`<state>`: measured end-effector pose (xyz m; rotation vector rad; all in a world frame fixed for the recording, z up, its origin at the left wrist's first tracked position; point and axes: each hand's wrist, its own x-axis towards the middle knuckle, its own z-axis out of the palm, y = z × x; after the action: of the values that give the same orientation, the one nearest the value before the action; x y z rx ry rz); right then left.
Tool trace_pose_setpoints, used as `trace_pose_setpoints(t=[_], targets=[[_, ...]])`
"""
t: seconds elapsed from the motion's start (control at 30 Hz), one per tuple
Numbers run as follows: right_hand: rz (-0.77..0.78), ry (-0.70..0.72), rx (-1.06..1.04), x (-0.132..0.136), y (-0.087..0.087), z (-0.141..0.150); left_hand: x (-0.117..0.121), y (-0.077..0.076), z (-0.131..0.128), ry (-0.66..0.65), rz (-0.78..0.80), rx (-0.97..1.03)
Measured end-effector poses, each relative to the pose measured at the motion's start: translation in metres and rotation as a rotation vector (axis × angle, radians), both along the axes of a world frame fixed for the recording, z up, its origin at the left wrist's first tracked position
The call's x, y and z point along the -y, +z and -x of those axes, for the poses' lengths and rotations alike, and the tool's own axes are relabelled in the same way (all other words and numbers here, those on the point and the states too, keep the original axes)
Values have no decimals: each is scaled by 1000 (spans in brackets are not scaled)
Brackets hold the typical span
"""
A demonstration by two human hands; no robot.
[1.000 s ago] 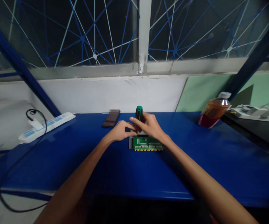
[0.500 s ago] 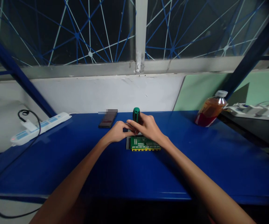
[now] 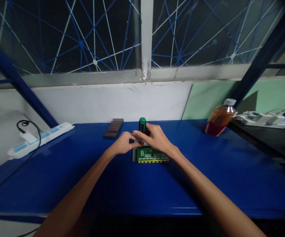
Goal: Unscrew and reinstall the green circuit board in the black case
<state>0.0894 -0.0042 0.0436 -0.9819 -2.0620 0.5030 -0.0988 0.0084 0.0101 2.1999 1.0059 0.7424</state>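
A screwdriver [image 3: 142, 125] with a green and black handle stands upright over a green circuit board [image 3: 147, 154]. My right hand [image 3: 156, 138] is closed around its handle, with the thumb reaching toward my other hand. At the thin metal shaft, the thumb and fingers of my left hand [image 3: 124, 144] are pinched together; whether they also hold a small part is hidden. The board has a yellow strip along its near edge and several pale connectors. Beneath and beside it shows a grey base [image 3: 134, 154]. My hands cover the board's far side.
On the blue table [image 3: 122, 187] a dark phone [image 3: 114, 128] lies behind my left hand. A white power strip [image 3: 43, 140] with a black cable is at the left. A drink bottle [image 3: 220, 118] stands at the right, near a second power strip [image 3: 263, 120].
The whole view has shifted slightly, so things appear a little lower and further left. Both hands keep nearly the same pose at the screwdriver.
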Motion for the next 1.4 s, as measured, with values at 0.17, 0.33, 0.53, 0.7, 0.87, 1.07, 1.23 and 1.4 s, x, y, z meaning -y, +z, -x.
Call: trace_pose_setpoints(t=[0.17, 0.33, 0.53, 0.7, 0.87, 1.07, 1.23, 1.4], targets=[[36, 13, -17, -1, -1, -1, -2, -2, 0, 21, -7, -5], [68, 35, -49, -2, -3, -3, -1, 0, 0, 19, -9, 2], [88, 48, -36, -2, -2, -4, 2, 2, -1, -8, 20, -20], [121, 77, -55, -2, -2, -5, 3, 2, -3, -10, 5, 12], [212, 185, -89, -1, 1, -6, 3, 4, -5, -41, -38, 32], [283, 255, -79, 1, 3, -8, 6, 7, -5, -53, -55, 27], [245, 239, -91, 2, 1, -9, 6, 8, -5, -6, -65, -21], [243, 198, -80, 2, 2, -8, 5, 5, -5, -6, -48, -6]])
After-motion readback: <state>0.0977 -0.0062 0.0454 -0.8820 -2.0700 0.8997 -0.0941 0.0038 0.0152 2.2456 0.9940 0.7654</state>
